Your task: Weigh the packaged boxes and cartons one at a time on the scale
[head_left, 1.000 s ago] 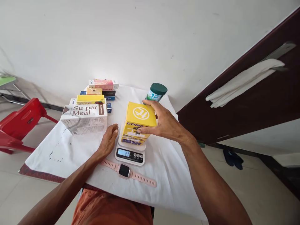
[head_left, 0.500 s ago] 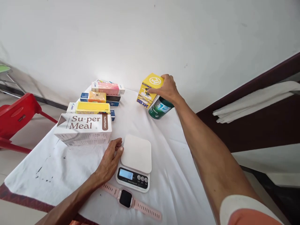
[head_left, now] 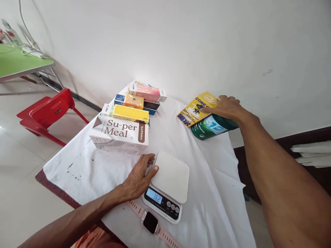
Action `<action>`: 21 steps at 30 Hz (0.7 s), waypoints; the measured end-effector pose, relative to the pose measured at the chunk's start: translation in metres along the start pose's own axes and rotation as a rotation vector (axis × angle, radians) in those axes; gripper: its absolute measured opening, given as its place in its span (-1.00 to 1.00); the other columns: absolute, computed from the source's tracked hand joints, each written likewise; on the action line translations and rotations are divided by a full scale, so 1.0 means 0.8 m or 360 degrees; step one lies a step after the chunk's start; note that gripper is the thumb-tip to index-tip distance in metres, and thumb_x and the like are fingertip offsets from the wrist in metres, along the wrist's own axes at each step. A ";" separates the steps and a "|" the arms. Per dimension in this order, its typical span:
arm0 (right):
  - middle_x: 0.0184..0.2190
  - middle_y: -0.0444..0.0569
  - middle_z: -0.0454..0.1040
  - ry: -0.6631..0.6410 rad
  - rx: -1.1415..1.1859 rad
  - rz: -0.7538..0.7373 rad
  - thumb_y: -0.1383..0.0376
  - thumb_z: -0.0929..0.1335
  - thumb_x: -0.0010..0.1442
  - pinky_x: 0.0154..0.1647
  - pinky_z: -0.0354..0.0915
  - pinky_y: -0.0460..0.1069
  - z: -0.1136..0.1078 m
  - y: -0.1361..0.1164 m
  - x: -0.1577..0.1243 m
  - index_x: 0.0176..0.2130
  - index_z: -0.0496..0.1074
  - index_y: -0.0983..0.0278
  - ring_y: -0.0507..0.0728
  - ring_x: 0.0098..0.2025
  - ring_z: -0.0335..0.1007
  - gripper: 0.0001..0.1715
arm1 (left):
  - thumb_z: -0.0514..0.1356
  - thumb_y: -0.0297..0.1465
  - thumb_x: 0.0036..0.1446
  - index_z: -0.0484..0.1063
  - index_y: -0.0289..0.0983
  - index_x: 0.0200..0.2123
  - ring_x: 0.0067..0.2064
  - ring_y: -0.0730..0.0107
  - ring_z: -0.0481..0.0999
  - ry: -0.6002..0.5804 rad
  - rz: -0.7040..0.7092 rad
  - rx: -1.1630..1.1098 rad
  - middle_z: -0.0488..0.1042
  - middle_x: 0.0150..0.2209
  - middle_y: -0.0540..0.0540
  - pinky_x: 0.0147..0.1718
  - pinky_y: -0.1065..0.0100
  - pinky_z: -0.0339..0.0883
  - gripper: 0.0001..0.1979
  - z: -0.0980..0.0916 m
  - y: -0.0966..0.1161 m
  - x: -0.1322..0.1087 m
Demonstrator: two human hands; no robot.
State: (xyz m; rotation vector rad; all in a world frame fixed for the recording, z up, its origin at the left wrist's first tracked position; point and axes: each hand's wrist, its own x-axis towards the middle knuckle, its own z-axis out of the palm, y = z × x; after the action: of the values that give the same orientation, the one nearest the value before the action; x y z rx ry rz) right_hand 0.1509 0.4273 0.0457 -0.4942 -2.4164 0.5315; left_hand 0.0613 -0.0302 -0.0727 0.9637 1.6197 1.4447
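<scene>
My right hand (head_left: 230, 107) grips a yellow box (head_left: 193, 109) printed with dark blue letters, thumb across its front. The box leans to the left beside a green canister (head_left: 210, 126), which is partly behind my hand and also looks tilted. My left hand (head_left: 139, 176) rests at the left edge of a white digital scale (head_left: 172, 175), fingers loosely bent and thumb apart at the rim of its platform. Nothing is in that hand. The scale's lit display seems to read 362, with no object on the platform. A pink-strapped smartwatch (head_left: 150, 222) lies just in front of the scale.
Left of the scale stands a white Su-per Meal box (head_left: 121, 134). Behind it are a yellow box (head_left: 131, 113), an orange pack (head_left: 133, 101), a pink box (head_left: 147, 92) and others. A red chair (head_left: 51, 110) and a green table (head_left: 23, 60) stand left.
The view has swung left, so everything sits further right. My right hand has tipped the yellow box further left, and the canister appears more tilted. The scale's reading has risen.
</scene>
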 end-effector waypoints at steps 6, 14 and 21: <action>0.10 0.17 0.55 -0.0171 0.0058 0.0251 -0.16 0.59 0.07 0.26 0.35 0.39 0.057 -0.211 -0.065 -0.03 0.53 0.17 0.43 0.20 0.44 -0.34 | 0.13 -0.12 0.41 0.37 -0.23 0.25 0.20 0.01 0.52 -0.0025 0.0009 -0.0003 0.48 0.17 -0.31 0.26 -0.09 0.40 -0.53 0.001 -0.006 0.000; 0.18 0.11 0.50 -0.0317 0.0667 0.0262 -0.09 0.60 0.05 0.00 0.54 0.22 0.165 -0.350 -0.165 0.21 0.32 0.13 0.28 0.09 0.53 -0.11 | 0.13 -0.20 0.39 0.39 -0.26 0.06 0.05 0.08 0.53 0.0005 0.0104 0.0083 0.50 0.07 -0.28 0.14 -0.05 0.45 -0.69 -0.003 -0.004 0.006; 0.07 0.09 0.46 -0.0212 0.0300 0.0188 0.16 0.67 -0.10 0.14 0.46 0.27 0.173 -0.376 -0.187 0.08 0.30 0.16 0.32 0.11 0.45 -0.14 | 0.13 -0.30 0.33 0.50 -0.26 -0.08 0.09 -0.08 0.58 0.0092 0.0337 0.0116 0.62 -0.02 -0.26 0.19 -0.12 0.44 -0.78 0.000 -0.015 0.013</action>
State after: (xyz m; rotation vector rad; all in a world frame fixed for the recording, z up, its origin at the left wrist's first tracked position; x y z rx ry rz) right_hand 0.1096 0.0672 0.0164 -0.5367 -2.4408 0.8590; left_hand 0.0564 -0.0220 -0.0854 1.1746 1.6621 1.5758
